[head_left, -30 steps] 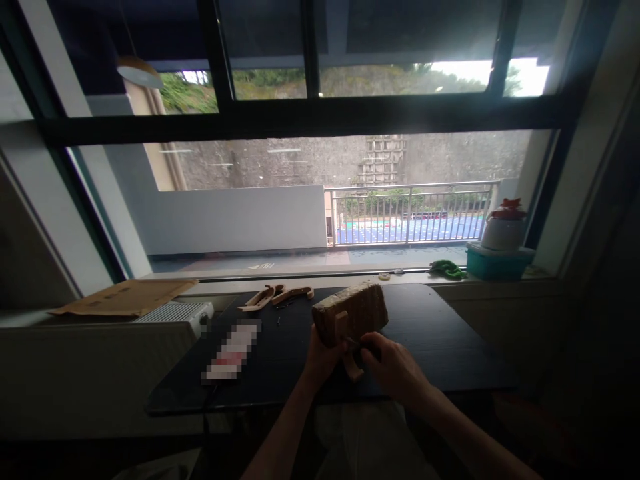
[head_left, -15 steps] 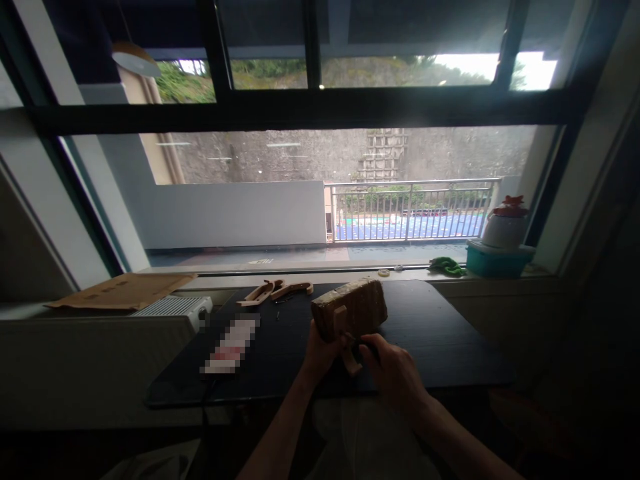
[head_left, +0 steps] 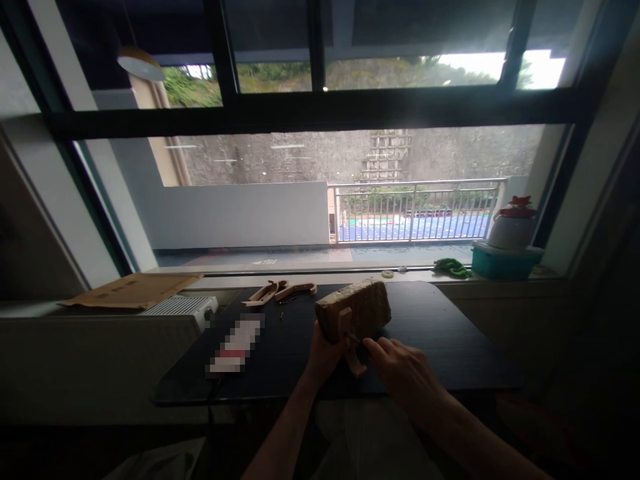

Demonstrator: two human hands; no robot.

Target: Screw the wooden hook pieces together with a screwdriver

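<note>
A brown wooden block (head_left: 361, 305) rests on the dark tabletop (head_left: 440, 333) in front of me. A small curved wooden piece (head_left: 349, 340) stands against the block's near face. My left hand (head_left: 324, 352) holds that piece against the block, fingers closed round it. My right hand (head_left: 400, 371) is just right of it, fingers pinched on a thin dark tool (head_left: 358, 341) whose tip touches the wooden piece. Both forearms reach in from the bottom edge.
Two more curved wooden pieces (head_left: 280, 291) lie at the table's far left. A blurred flat packet (head_left: 236, 345) lies on the left side. A white heater (head_left: 183, 308) and cardboard (head_left: 131, 290) sit left. On the sill stand a teal box (head_left: 505, 261), a white pot and a green cloth (head_left: 451, 268).
My right hand has drawn back slightly to the right, showing more of the thin tool. The block and my left hand keep their place; the view shifted a little.
</note>
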